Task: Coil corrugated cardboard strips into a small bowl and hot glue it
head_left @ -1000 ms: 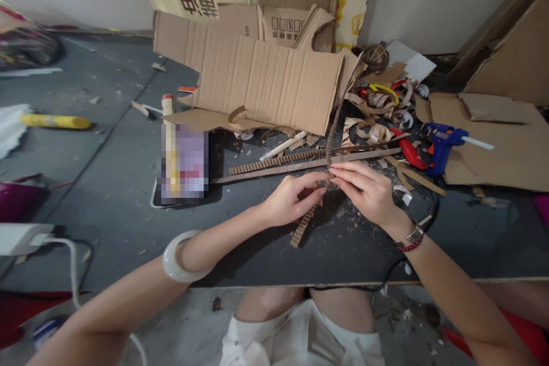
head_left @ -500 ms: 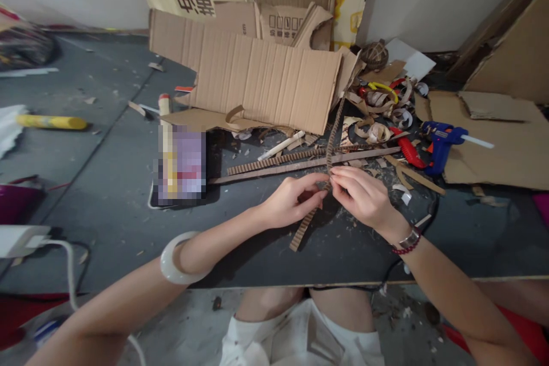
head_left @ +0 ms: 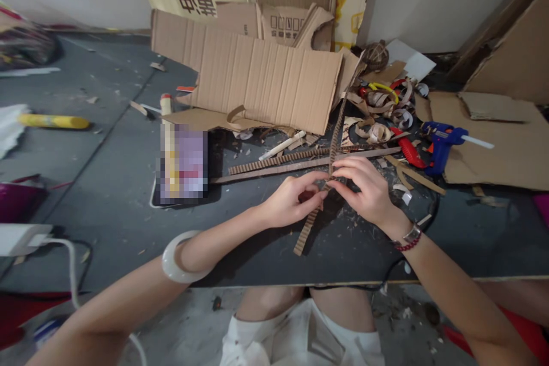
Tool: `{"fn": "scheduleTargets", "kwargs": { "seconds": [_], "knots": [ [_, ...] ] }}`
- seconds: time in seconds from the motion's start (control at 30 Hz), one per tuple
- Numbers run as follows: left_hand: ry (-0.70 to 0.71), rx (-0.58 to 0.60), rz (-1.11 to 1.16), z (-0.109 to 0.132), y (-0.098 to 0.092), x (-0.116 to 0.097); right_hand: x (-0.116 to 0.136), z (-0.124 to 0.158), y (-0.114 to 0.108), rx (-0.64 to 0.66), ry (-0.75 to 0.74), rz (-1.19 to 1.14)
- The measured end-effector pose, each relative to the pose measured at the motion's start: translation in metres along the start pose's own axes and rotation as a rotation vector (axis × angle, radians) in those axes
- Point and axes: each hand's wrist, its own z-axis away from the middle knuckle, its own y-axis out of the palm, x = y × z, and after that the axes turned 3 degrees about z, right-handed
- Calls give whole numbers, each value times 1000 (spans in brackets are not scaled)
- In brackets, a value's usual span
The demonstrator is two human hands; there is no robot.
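Observation:
A long, narrow strip of corrugated cardboard (head_left: 307,233) runs upright through both hands, its lower end hanging toward the table's front edge and its upper part reaching the scraps behind. My left hand (head_left: 295,197) pinches it from the left between thumb and forefinger. From the right, my right hand (head_left: 364,189) grips the same strip at nearly the same spot, thumb and fingertips closed on it. Just behind the hands lie a second ridged cardboard strip (head_left: 274,161) and a smooth flat strip (head_left: 266,171). The fingertips partly hide the held strip.
Large cardboard pieces (head_left: 270,80) lie at the back. To the right are a blue glue gun (head_left: 441,140), a red-handled tool (head_left: 409,150) and curled paper scraps (head_left: 377,131). A phone (head_left: 182,166) lies left of my hands, a yellow marker (head_left: 54,121) farther left.
My right hand's fingers have spread and shifted slightly on the strip. The strip's lower end has swung a little to the right. My left hand stays nearly in place.

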Motion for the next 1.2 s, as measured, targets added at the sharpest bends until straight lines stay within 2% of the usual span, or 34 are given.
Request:
{"fn": "scheduleTargets", "kwargs": {
  "seconds": [0.27,0.5,0.73,1.03,1.1,1.2],
  "knots": [
    [9,21,-36,1,0,0,1,-1,-1,9,57,-59],
    [3,33,-34,-1,0,-1,4,2,3,116,53,-15],
    [-53,34,38,-2,0,-3,4,5,8,111,68,-46],
    [-30,19,35,-2,1,-1,6,7,10,56,85,-59],
    [-31,31,12,-2,1,0,3,7,9,1,116,-91],
    [-24,46,-38,0,2,1,-2,5,8,-147,245,-170]
  ]
}}
